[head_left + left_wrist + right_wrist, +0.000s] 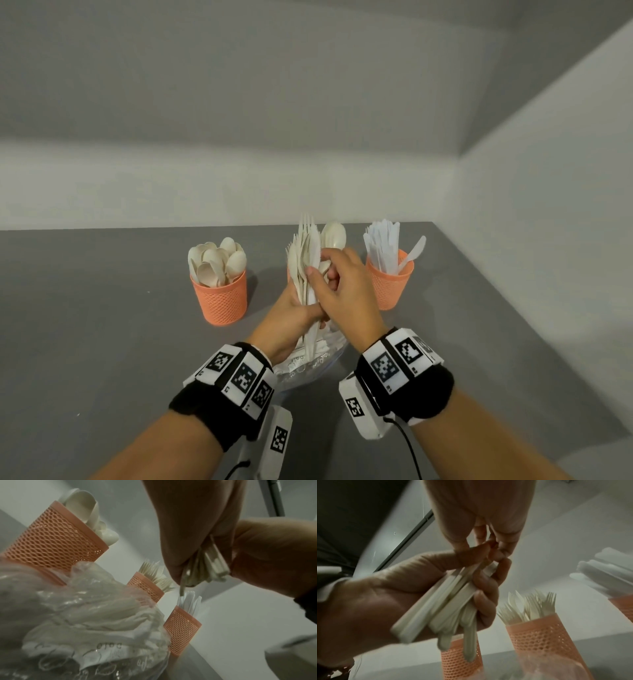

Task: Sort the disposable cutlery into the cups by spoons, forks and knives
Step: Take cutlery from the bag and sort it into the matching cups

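My left hand (296, 308) grips an upright bundle of cream and white cutlery (306, 260) by the handles, forks, a spoon and a serrated knife fanning out above. My right hand (327, 274) reaches into the bundle, its thumb and curled fingers pinching one piece. In the right wrist view the handle ends (443, 604) stick out of the left fist. Three orange mesh cups stand behind: spoon cup (219, 298) on the left, fork cup (145, 586) in the middle, mostly hidden in the head view, and knife cup (388, 284) on the right.
Under my hands sits a clear bowl (320, 375) holding a crumpled plastic bag (82, 615) with more cutlery. The grey tabletop (102, 325) meets white walls behind and to the right of the cups.
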The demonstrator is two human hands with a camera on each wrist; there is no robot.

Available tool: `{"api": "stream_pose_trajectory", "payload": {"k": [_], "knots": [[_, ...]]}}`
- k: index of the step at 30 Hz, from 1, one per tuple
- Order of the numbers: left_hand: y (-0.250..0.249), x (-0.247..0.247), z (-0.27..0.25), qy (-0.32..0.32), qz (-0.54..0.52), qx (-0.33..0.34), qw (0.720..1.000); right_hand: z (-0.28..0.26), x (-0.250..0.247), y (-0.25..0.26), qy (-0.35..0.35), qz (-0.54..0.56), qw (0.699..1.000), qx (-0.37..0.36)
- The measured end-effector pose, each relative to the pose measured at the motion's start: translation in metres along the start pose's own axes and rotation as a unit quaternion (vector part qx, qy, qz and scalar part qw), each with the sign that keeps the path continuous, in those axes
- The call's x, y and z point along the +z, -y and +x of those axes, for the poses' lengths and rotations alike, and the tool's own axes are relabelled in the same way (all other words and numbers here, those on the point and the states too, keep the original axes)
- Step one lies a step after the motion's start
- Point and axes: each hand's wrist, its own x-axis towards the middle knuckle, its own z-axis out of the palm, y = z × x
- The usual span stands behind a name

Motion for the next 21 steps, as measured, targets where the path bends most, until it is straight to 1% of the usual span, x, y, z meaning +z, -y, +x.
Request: {"api": "stream_pose_trajectory", "payload": {"k": [2, 4, 5, 7, 9, 12, 14, 16, 18, 19, 21], "knots": [[0.003, 0.000, 0.000, 0.002, -0.037, -0.016, 0.999, 0.002, -0.002, 0.002, 0.014, 0.007, 1.000, 0.020], [0.006, -0.001, -0.001, 0.000, -0.060, -0.032, 0.998, 0.004, -0.001, -0.002, 0.033, 0.045, 0.995, 0.078], [0.007, -0.001, -0.003, 0.001, -0.057, -0.033, 0.998, 0.005, -0.002, -0.003, 0.045, 0.085, 0.988, 0.118], [0.008, -0.001, -0.004, -0.006, -0.034, -0.029, 0.999, 0.005, -0.005, -0.004, 0.070, 0.165, 0.965, 0.191], [0.008, -0.001, -0.003, -0.032, -0.028, -0.021, 0.999, 0.003, -0.009, -0.004, 0.098, 0.210, 0.946, 0.228], [0.008, -0.003, 0.000, -0.052, -0.045, -0.024, 0.997, 0.002, -0.011, -0.004, 0.126, 0.208, 0.946, 0.216], [0.007, -0.003, 0.002, -0.057, -0.050, -0.030, 0.997, 0.004, -0.015, -0.006, 0.116, 0.174, 0.958, 0.196], [0.006, -0.005, 0.004, -0.062, -0.045, -0.039, 0.996, 0.009, -0.025, -0.012, 0.069, 0.128, 0.976, 0.161], [0.005, -0.007, 0.005, -0.065, -0.042, -0.051, 0.996, 0.017, -0.043, -0.018, 0.003, 0.065, 0.992, 0.110], [0.005, -0.008, 0.005, -0.068, -0.045, -0.053, 0.995, 0.021, -0.053, -0.023, -0.029, 0.028, 0.996, 0.085], [0.004, -0.010, 0.006, -0.071, -0.052, -0.050, 0.995, 0.030, -0.073, -0.036, -0.102, -0.029, 0.993, 0.057]]}}
